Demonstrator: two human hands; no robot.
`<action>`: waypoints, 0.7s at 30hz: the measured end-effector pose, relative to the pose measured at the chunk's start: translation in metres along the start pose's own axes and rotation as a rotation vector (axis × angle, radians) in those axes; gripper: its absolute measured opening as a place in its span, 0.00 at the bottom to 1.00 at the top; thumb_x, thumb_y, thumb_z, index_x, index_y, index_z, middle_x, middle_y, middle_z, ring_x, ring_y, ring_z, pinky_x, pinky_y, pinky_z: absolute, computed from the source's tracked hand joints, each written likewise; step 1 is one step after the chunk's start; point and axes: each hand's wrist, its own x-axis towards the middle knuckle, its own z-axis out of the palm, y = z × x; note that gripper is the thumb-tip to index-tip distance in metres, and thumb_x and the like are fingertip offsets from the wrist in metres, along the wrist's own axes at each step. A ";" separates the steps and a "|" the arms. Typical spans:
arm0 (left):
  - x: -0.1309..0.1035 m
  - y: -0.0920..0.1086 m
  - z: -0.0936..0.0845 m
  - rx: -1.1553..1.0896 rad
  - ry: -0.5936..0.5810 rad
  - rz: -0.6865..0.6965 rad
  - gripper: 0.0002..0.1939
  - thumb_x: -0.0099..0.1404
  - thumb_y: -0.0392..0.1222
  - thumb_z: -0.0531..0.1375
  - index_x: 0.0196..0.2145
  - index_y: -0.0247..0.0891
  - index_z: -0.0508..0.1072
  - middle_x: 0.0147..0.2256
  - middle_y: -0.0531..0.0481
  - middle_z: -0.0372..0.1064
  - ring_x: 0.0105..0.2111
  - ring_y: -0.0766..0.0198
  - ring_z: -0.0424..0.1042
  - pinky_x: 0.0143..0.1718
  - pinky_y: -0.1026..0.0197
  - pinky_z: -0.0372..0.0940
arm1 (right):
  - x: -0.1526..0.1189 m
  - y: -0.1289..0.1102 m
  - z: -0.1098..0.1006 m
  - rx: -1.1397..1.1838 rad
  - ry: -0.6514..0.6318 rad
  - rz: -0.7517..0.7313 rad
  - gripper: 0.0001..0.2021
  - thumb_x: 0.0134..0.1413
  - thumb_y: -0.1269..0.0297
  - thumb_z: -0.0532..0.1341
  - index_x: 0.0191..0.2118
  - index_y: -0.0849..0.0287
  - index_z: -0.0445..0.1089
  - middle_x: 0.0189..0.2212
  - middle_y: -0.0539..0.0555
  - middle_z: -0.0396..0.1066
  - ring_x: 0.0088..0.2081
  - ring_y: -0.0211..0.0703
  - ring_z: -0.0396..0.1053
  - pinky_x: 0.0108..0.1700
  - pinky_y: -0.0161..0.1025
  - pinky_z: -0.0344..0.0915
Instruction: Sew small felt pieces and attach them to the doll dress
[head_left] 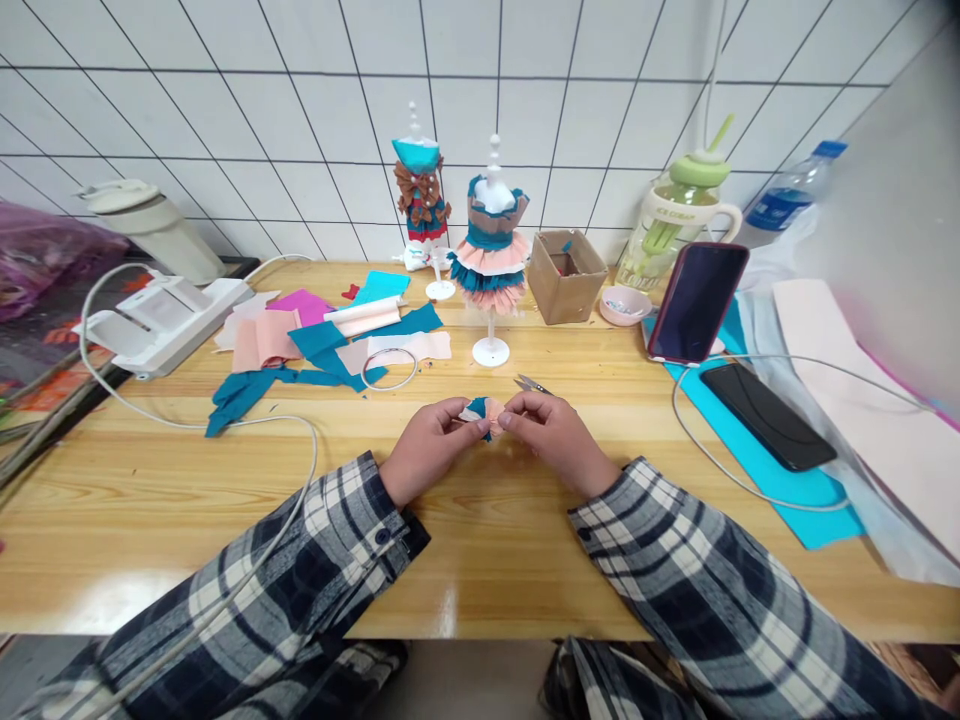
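Observation:
Between my two hands is a small gathered piece of teal and pale pink crepe paper [493, 412], held just above the wooden table. My left hand [439, 437] pinches its left side between thumb and fingers. On the other side, my right hand [553, 430] grips the pink part with thumb and forefinger. A pair of scissors [532, 385] lies behind my right hand, its handles hidden. Farther back stands a small white dress form [491, 350] wearing ruffled teal and pink paper layers. A second dress form [420, 190], with brown bows, stands behind it.
Paper strips [330, 350] and a bangle-like ring [390, 370] lie to the left, near a power strip [172, 320] with a trailing cable. At right are a cardboard box [568, 280], a pink dish [625, 306], a propped phone [697, 300] and a flat phone [769, 415].

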 end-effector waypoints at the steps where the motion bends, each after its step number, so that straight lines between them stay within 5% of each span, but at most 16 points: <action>1: 0.000 -0.001 0.000 -0.040 -0.006 -0.002 0.12 0.58 0.48 0.61 0.31 0.34 0.72 0.30 0.51 0.71 0.31 0.64 0.68 0.36 0.62 0.62 | 0.000 0.000 0.000 -0.026 -0.009 -0.016 0.10 0.48 0.56 0.60 0.26 0.58 0.67 0.17 0.45 0.58 0.20 0.33 0.52 0.22 0.33 0.51; 7: 0.001 -0.002 0.008 -0.372 -0.075 0.000 0.16 0.55 0.42 0.65 0.40 0.36 0.69 0.39 0.49 0.72 0.41 0.62 0.69 0.44 0.61 0.62 | -0.002 -0.004 0.004 -0.078 0.032 -0.032 0.10 0.49 0.56 0.59 0.28 0.58 0.69 0.19 0.46 0.60 0.22 0.34 0.54 0.24 0.34 0.53; 11: 0.001 -0.004 0.010 -0.412 0.005 -0.040 0.15 0.54 0.42 0.66 0.38 0.36 0.69 0.36 0.50 0.72 0.37 0.64 0.70 0.43 0.62 0.62 | -0.002 -0.004 0.005 -0.026 0.047 -0.008 0.11 0.49 0.55 0.59 0.28 0.58 0.68 0.17 0.45 0.57 0.21 0.34 0.53 0.23 0.34 0.52; 17: 0.002 -0.006 0.009 -0.597 -0.079 -0.086 0.14 0.53 0.39 0.66 0.38 0.35 0.71 0.36 0.50 0.72 0.38 0.65 0.70 0.45 0.61 0.62 | -0.002 -0.005 0.004 -0.110 0.086 -0.021 0.10 0.48 0.57 0.59 0.26 0.58 0.67 0.17 0.45 0.58 0.20 0.33 0.53 0.23 0.34 0.52; 21: 0.002 -0.008 0.008 -0.559 -0.103 -0.102 0.13 0.55 0.38 0.65 0.38 0.35 0.70 0.35 0.51 0.71 0.37 0.65 0.70 0.43 0.62 0.62 | -0.004 -0.006 0.004 -0.013 0.034 -0.054 0.12 0.50 0.58 0.58 0.38 0.59 0.69 0.29 0.49 0.69 0.25 0.34 0.62 0.27 0.34 0.60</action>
